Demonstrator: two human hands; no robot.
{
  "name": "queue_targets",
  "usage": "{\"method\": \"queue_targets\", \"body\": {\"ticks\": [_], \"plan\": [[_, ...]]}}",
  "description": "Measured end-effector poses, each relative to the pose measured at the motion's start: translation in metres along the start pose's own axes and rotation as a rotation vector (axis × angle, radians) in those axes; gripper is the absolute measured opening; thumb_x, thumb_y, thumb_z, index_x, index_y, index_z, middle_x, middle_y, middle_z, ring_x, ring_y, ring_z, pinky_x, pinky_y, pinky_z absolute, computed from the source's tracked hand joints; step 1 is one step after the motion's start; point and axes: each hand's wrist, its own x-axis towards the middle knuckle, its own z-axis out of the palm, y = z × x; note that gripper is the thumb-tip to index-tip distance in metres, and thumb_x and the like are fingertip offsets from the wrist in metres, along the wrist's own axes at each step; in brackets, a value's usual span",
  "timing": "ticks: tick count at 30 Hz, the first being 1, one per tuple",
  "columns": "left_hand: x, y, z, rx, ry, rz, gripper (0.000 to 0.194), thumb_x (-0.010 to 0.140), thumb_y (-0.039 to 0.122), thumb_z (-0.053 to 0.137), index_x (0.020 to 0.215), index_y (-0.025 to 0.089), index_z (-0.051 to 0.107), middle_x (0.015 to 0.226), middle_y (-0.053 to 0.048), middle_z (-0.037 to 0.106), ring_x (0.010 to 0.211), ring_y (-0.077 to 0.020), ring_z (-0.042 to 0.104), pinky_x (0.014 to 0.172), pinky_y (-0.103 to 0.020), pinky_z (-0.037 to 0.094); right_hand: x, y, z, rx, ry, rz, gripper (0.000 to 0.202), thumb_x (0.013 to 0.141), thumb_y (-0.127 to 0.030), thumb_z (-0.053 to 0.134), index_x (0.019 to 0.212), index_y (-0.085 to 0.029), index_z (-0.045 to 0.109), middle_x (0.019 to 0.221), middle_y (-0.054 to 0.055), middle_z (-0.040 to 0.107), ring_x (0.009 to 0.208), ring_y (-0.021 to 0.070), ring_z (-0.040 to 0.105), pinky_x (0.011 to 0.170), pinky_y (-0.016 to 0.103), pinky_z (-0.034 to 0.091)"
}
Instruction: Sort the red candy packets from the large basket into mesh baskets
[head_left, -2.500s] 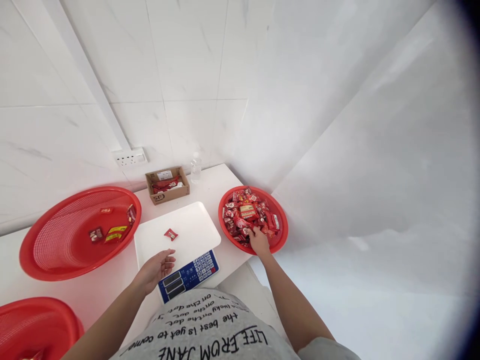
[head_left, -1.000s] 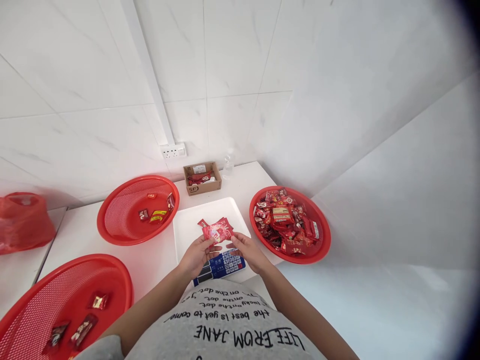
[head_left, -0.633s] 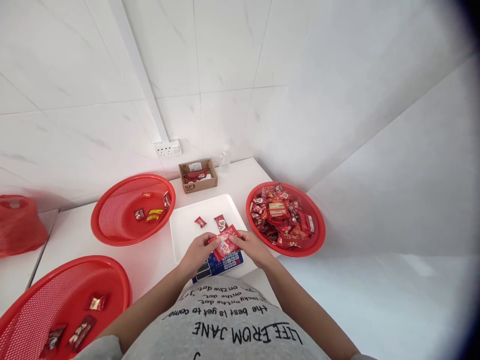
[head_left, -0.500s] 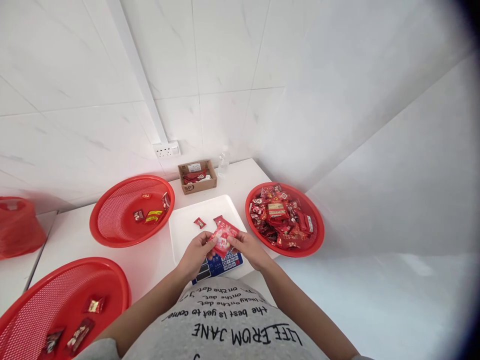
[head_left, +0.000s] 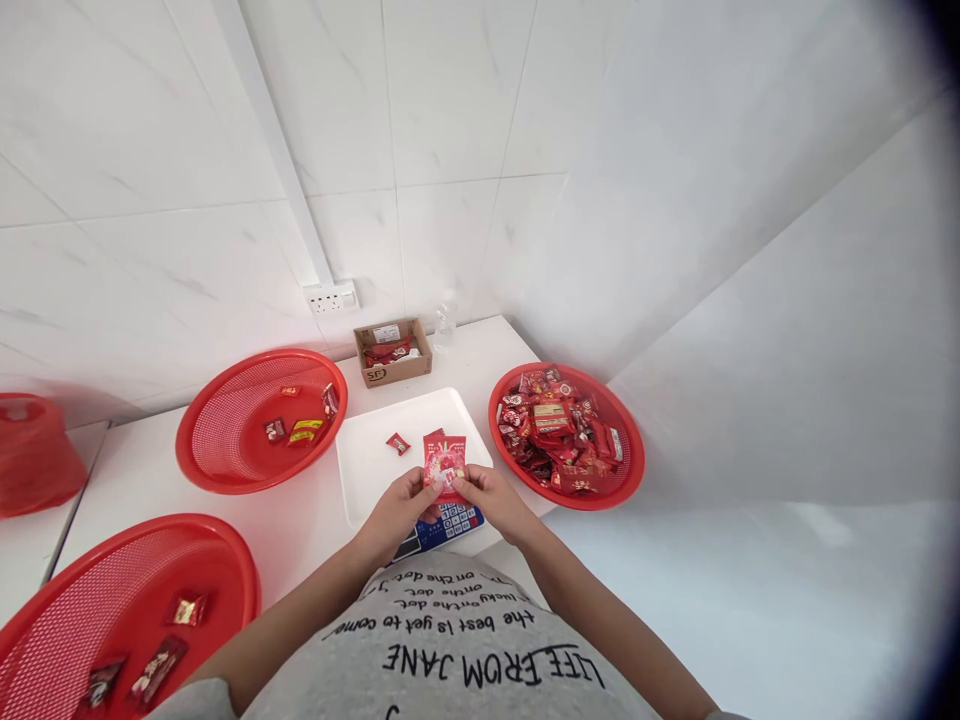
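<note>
Square red-pink glossy packet (head_left: pixel 445 462) just straightened from tilt (print likely easier to read). Left hand (head_left: pixel 403 505), right hand (head_left: pixel 495 497): grip clamped on lower edge, over white rectangular plastic tray (head_left: pixel 375 465), toward four o'clock.

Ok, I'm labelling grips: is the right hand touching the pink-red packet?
Touching. In the head view, the right hand grips the pink-red packet, thumb laid over its lower corner.

Lower-left basket (head_left: pixel 82 625) cropped, scale display (head_left: pixel 409 547) partly hidden, packet (head_left: pixel 445 460) print illegible
</note>
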Motion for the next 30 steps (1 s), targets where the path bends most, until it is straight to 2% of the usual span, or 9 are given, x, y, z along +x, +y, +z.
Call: {"method": "queue_targets", "body": {"ticks": [11, 16, 18, 22, 27, 30], "plan": [[-0.002, -0.005, 0.000, 0.090, -0.031, 0.079, 0.033, 0.071, 0.048, 0.062, 0.081, 0.016, 0.061, 0.066, 0.000, 0.058, 0.062, -0.0138, 0.052, 0.061, -0.025, 0.042, -0.003, 0.002, 0.002, -0.014, 0.038, -0.002, 0.042, 0.070, -0.059, 0.057, 0.073, -0.017, 0.056, 0.059, -0.003, 0.049, 0.054, 0.0103, 0.040, 0.054, 0.024, 0.033], [0.001, 0.000, -0.005, 0.030, 0.047, 0.149, 0.027, 0.072, 0.043, 0.062, 0.075, 0.017, 0.058, 0.069, 0.000, 0.060, 0.065, -0.0134, 0.054, 0.064, -0.025, 0.043, -0.009, -0.005, -0.006, -0.099, -0.177, -0.005, 0.036, 0.071, -0.053, 0.060, 0.071, -0.016, 0.060, 0.064, -0.001, 0.054, 0.059, 0.0110, 0.045, 0.059, 0.025, 0.036], [0.003, 0.005, -0.011, -0.009, 0.057, 0.149, 0.022, 0.071, 0.037, 0.063, 0.072, 0.017, 0.056, 0.068, 0.000, 0.060, 0.066, -0.0135, 0.055, 0.066, -0.025, 0.044, -0.010, -0.006, -0.010, -0.102, -0.172, -0.019, 0.035, 0.072, -0.051, 0.061, 0.076, -0.017, 0.061, 0.068, 0.000, 0.057, 0.063, 0.0118, 0.049, 0.060, 0.025, 0.039], [0.004, 0.016, -0.025, 0.018, -0.025, 0.105, 0.016, 0.066, 0.028, 0.065, 0.068, 0.016, 0.055, 0.066, 0.000, 0.059, 0.061, -0.0131, 0.054, 0.061, -0.025, 0.044, -0.008, -0.004, -0.015, -0.067, -0.047, -0.023, 0.036, 0.074, -0.053, 0.057, 0.080, -0.018, 0.059, 0.074, 0.001, 0.059, 0.068, 0.0126, 0.053, 0.063, 0.025, 0.043], [0.004, 0.024, -0.033, 0.127, -0.157, 0.070, 0.013, 0.064, 0.026, 0.066, 0.068, 0.015, 0.060, 0.063, 0.001, 0.058, 0.059, -0.0116, 0.052, 0.058, -0.023, 0.040, -0.006, -0.003, -0.014, -0.040, -0.021, -0.016, 0.039, 0.073, -0.052, 0.060, 0.094, -0.019, 0.055, 0.078, 0.000, 0.058, 0.067, 0.0116, 0.052, 0.059, 0.024, 0.042], [0.004, 0.024, -0.031, 0.144, -0.164, 0.035, 0.016, 0.065, 0.029, 0.067, 0.069, 0.015, 0.059, 0.064, 0.000, 0.058, 0.060, -0.0119, 0.052, 0.058, -0.023, 0.040, -0.007, -0.001, -0.013, -0.028, -0.032, -0.025, 0.033, 0.074, -0.049, 0.060, 0.085, -0.018, 0.056, 0.069, -0.002, 0.055, 0.061, 0.0104, 0.049, 0.056, 0.023, 0.039]]}}
